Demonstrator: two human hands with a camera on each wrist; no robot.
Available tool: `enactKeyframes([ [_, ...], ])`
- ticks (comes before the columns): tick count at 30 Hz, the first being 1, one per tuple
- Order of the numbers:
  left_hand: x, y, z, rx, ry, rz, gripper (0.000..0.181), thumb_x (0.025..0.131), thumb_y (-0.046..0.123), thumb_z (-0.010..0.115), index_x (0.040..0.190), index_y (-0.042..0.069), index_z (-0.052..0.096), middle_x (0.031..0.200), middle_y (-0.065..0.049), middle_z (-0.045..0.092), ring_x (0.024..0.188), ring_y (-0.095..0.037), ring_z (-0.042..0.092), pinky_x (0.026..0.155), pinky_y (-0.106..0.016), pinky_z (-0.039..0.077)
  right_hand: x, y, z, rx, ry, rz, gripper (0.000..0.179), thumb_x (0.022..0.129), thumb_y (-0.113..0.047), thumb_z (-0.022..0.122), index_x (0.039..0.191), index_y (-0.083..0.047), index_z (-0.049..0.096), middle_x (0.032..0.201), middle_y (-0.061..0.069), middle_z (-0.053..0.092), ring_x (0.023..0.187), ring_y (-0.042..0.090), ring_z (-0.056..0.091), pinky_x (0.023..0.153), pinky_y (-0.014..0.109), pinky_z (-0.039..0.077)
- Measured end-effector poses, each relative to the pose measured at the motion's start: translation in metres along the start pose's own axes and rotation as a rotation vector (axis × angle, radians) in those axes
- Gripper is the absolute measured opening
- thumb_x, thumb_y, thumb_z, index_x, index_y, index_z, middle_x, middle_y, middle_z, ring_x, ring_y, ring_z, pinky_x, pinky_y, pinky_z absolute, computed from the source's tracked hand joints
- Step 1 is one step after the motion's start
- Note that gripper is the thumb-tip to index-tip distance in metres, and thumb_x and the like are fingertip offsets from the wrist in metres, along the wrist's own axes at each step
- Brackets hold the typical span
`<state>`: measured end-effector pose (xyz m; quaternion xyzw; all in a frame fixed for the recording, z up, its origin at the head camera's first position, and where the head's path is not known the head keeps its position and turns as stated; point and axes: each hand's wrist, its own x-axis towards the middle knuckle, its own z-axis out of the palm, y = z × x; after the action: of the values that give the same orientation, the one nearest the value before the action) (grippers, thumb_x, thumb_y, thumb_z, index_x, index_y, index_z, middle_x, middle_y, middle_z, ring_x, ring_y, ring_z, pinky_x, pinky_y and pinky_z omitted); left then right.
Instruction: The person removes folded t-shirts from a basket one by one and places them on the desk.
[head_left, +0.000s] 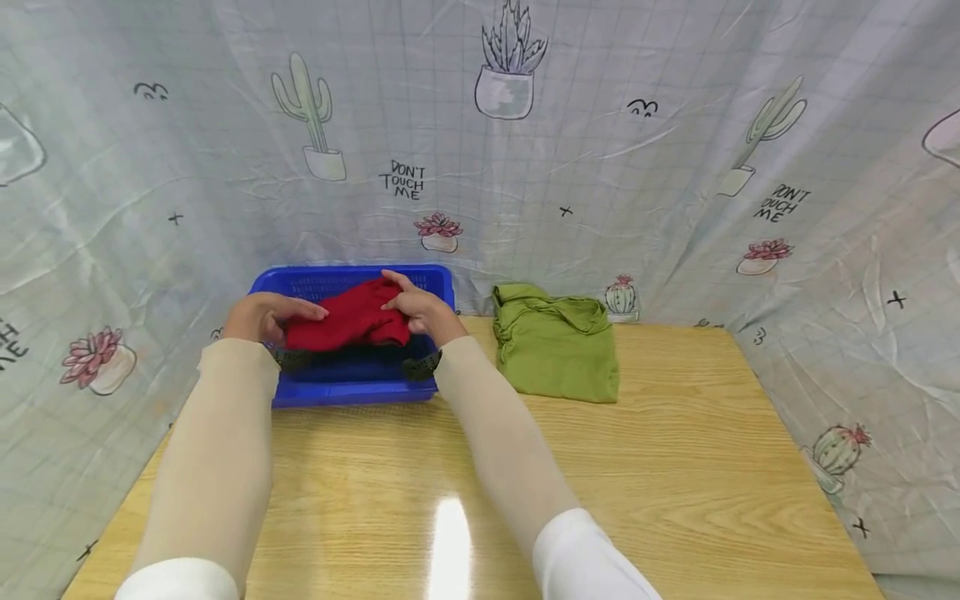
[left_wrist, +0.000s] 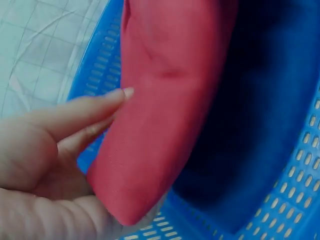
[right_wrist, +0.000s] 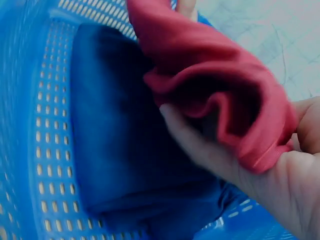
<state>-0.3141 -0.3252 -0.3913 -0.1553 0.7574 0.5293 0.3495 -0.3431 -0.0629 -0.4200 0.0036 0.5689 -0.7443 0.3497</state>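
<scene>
A folded red cloth [head_left: 348, 317] is held between both hands over a blue plastic basket [head_left: 352, 392]. My left hand [head_left: 281, 312] grips its left end, thumb on top and fingers underneath. At the other end my right hand [head_left: 420, 308] holds it, with the fabric bunched into loose folds, as the right wrist view shows. Beneath the red cloth, a dark blue folded cloth [right_wrist: 120, 135] lies in the basket. The red cloth hides part of the basket's inside from the head view.
A folded green garment [head_left: 555, 346] lies on the wooden table [head_left: 675, 467] to the right of the basket. A pale curtain [head_left: 570, 167] with cactus drawings hangs behind and at both sides.
</scene>
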Motion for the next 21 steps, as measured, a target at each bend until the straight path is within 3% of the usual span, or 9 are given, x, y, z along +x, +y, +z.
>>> enactKeyframes([
  [2, 0.002, 0.000, 0.001, -0.079, -0.043, -0.008, 0.024, 0.103, 0.025, 0.062, 0.088, 0.031, 0.079, 0.100, 0.000, 0.065, 0.089, -0.013, 0.062, 0.082, -0.027, 0.056, -0.001, -0.002, 0.000, 0.014, -0.019, -0.019, 0.077, 0.100, 0.015, 0.043, 0.158, -0.036, 0.036, 0.132, 0.007, 0.049, 0.078, 0.023, 0.064, 0.057, 0.034, 0.057],
  [4, 0.004, -0.002, 0.001, -0.154, -0.089, 0.004, 0.033, 0.105, 0.023, 0.058, 0.081, 0.032, 0.080, 0.090, 0.004, 0.066, 0.081, -0.010, 0.065, 0.079, -0.027, 0.058, -0.002, -0.003, 0.000, -0.025, -0.038, -0.037, 0.072, 0.101, 0.014, 0.041, 0.157, -0.033, 0.042, 0.128, 0.006, 0.052, 0.078, 0.021, 0.065, 0.056, 0.032, 0.057],
  [6, 0.005, -0.003, 0.002, -0.194, -0.131, 0.048, 0.035, 0.107, 0.019, 0.053, 0.089, 0.032, 0.081, 0.091, 0.004, 0.067, 0.081, -0.011, 0.068, 0.080, -0.027, 0.059, -0.004, -0.003, -0.001, -0.093, -0.055, -0.052, 0.065, 0.102, 0.012, 0.042, 0.153, -0.028, 0.049, 0.125, 0.006, 0.057, 0.076, 0.020, 0.066, 0.056, 0.030, 0.057],
  [8, 0.007, -0.005, 0.004, -0.221, -0.147, 0.094, 0.031, 0.108, 0.015, 0.051, 0.113, 0.029, 0.078, 0.095, 0.003, 0.068, 0.083, -0.012, 0.070, 0.081, -0.028, 0.059, -0.005, -0.003, -0.002, -0.173, -0.060, -0.062, 0.057, 0.103, 0.008, 0.045, 0.150, -0.023, 0.055, 0.125, 0.005, 0.062, 0.072, 0.019, 0.067, 0.056, 0.028, 0.056],
  [10, 0.009, -0.006, 0.005, -0.235, -0.147, 0.127, 0.038, 0.108, 0.012, 0.050, 0.142, 0.024, 0.062, 0.097, 0.003, 0.069, 0.084, -0.013, 0.071, 0.081, -0.028, 0.059, -0.007, -0.003, -0.003, -0.236, -0.048, -0.067, 0.050, 0.103, 0.003, 0.050, 0.146, -0.019, 0.059, 0.129, 0.007, 0.064, 0.071, 0.017, 0.067, 0.058, 0.027, 0.057],
  [12, 0.011, -0.006, 0.007, -0.235, -0.149, 0.140, 0.055, 0.108, 0.011, 0.050, 0.160, 0.017, 0.035, 0.098, 0.004, 0.069, 0.085, -0.013, 0.072, 0.081, -0.028, 0.059, -0.009, -0.004, -0.004, -0.282, -0.015, -0.070, 0.044, 0.102, -0.002, 0.058, 0.143, -0.018, 0.062, 0.134, 0.009, 0.062, 0.070, 0.016, 0.068, 0.059, 0.027, 0.058],
  [14, 0.013, -0.005, 0.008, -0.221, -0.144, 0.142, 0.067, 0.108, 0.012, 0.051, 0.164, 0.015, 0.015, 0.100, 0.005, 0.068, 0.085, -0.013, 0.072, 0.082, -0.029, 0.059, -0.012, -0.006, -0.004, -0.343, 0.024, -0.077, 0.042, 0.100, -0.008, 0.065, 0.141, -0.018, 0.064, 0.137, 0.007, 0.061, 0.069, 0.012, 0.067, 0.061, 0.025, 0.057],
  [18, 0.012, -0.003, 0.009, -0.156, -0.088, 0.163, 0.069, 0.106, 0.014, 0.054, 0.163, 0.016, 0.016, 0.121, 0.000, 0.058, 0.087, -0.010, 0.070, 0.083, -0.027, 0.059, -0.016, -0.010, -0.006, -0.500, 0.083, -0.088, 0.043, 0.094, -0.015, 0.075, 0.136, -0.019, 0.069, 0.106, -0.002, 0.067, 0.051, 0.007, 0.049, 0.052, 0.019, 0.043],
  [21, 0.009, -0.002, 0.008, -0.095, -0.017, 0.201, 0.068, 0.104, 0.016, 0.060, 0.162, 0.016, 0.024, 0.146, -0.010, 0.040, 0.089, -0.007, 0.066, 0.083, -0.025, 0.058, -0.019, -0.013, -0.007, -0.548, 0.089, -0.098, 0.045, 0.093, -0.011, 0.076, 0.137, -0.016, 0.068, 0.086, -0.003, 0.059, 0.045, 0.008, 0.035, 0.049, 0.019, 0.033],
])
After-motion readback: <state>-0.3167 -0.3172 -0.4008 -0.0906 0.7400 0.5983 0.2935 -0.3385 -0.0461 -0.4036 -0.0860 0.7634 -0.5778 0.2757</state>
